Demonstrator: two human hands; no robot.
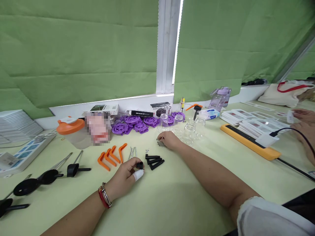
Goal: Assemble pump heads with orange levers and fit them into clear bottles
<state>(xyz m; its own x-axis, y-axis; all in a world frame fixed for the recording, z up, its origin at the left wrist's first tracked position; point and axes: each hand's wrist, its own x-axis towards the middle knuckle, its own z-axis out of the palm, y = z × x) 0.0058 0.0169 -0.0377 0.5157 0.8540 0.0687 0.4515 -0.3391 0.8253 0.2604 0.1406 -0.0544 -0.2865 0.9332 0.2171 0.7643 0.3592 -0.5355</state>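
L hand pinching black cap; R hand curled over small springs; box reads "CUP HOLDER".

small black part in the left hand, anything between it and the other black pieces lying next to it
Nothing visible: the small black part in the left hand sits just left of the black pieces, with only bare table between.

Head-worn view, down over table
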